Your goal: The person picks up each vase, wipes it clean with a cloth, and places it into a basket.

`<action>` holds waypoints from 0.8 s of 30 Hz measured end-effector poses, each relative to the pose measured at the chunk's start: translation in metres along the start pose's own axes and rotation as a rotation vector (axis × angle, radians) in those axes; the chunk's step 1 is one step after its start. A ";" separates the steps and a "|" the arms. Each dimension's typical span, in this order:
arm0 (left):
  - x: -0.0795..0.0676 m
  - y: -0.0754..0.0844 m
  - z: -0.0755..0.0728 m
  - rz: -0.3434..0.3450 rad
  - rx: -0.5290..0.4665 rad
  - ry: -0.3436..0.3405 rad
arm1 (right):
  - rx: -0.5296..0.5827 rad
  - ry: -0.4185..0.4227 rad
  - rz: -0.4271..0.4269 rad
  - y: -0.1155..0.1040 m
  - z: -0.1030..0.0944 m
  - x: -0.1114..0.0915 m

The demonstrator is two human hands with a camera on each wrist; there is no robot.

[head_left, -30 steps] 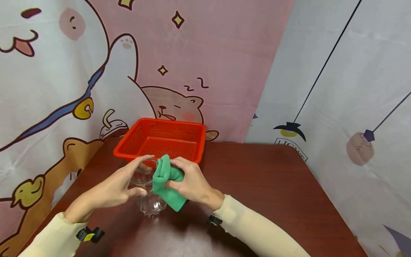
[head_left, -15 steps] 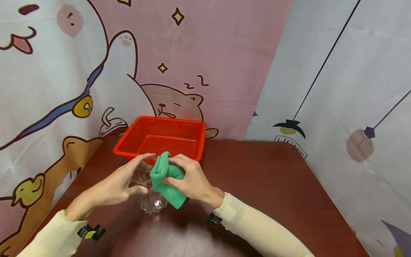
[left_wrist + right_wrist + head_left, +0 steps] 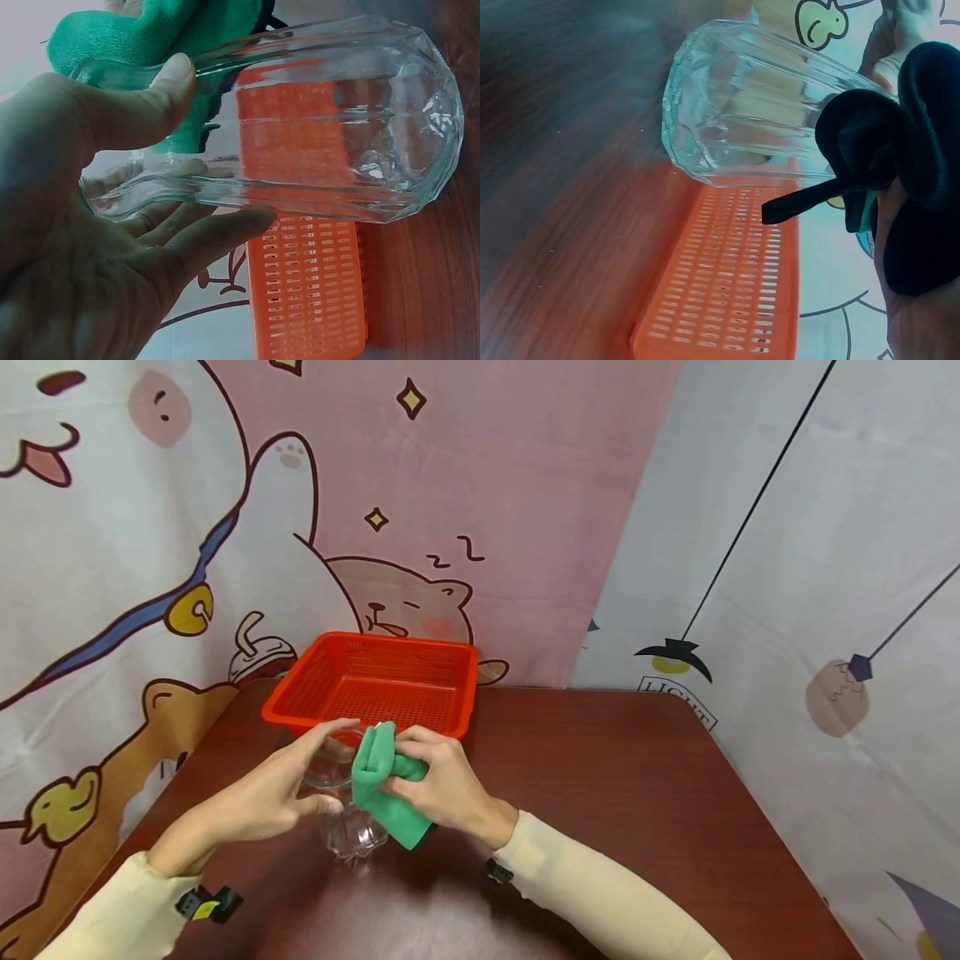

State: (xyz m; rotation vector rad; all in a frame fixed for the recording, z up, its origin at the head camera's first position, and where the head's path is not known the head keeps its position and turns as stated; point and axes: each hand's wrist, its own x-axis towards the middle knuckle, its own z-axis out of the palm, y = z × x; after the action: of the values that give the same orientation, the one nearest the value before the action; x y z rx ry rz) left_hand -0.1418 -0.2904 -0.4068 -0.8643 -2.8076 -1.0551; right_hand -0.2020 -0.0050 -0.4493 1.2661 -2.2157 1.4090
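A clear glass vase (image 3: 354,833) with faceted sides is held above the table, its base toward the tabletop. My left hand (image 3: 266,793) grips it around the narrower neck. In the left wrist view, the thumb (image 3: 174,79) lies on the near side of the glass vase (image 3: 375,112) and the fingers are on the other side. A green cloth (image 3: 396,806), folded and bunched, is pinched in my right hand (image 3: 446,783) against the vase's mouth. The right wrist view shows the cloth's dark back (image 3: 930,135) and a dark loop hanging from it.
A red-orange perforated plastic basket (image 3: 375,697) stands on the table just behind the vase. The brown wooden table (image 3: 600,810) stretches right and forward. A printed cartoon curtain (image 3: 525,527) borders the back and sides.
The cloth's fold has shifted slightly at the vase's mouth, with the right hand still pinching it. The left hand keeps its grip, and the view has drifted a little.
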 end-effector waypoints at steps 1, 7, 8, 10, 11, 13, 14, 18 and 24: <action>0.000 0.000 0.000 -0.001 0.000 0.001 | -0.006 -0.005 0.001 0.000 0.000 -0.001; 0.000 0.001 0.001 -0.011 -0.035 -0.010 | -0.060 -0.058 0.000 0.003 0.002 -0.002; 0.000 0.001 0.001 -0.011 -0.039 -0.011 | -0.075 -0.073 -0.007 0.003 0.002 -0.002; 0.000 0.001 0.002 -0.012 -0.039 -0.010 | -0.129 -0.113 -0.022 0.003 0.003 -0.002; 0.000 0.001 0.002 -0.013 -0.035 -0.009 | -0.156 -0.135 -0.027 0.003 0.003 -0.002; -0.001 0.001 0.002 -0.015 -0.033 -0.008 | -0.211 -0.186 -0.033 0.004 0.003 -0.003; -0.001 0.001 0.002 -0.016 -0.030 -0.007 | -0.234 -0.212 -0.030 0.004 0.003 -0.004; -0.002 0.001 0.001 -0.014 -0.013 -0.008 | -0.287 -0.311 0.015 0.006 0.002 -0.008; -0.004 0.002 0.001 -0.016 -0.016 -0.005 | -0.383 -0.414 0.026 0.008 0.003 -0.012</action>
State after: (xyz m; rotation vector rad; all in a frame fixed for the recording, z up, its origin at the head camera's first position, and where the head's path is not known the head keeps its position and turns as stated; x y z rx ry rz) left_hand -0.1374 -0.2908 -0.4075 -0.8478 -2.8189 -1.0808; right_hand -0.1996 0.0005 -0.4629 1.4840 -2.6049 0.7149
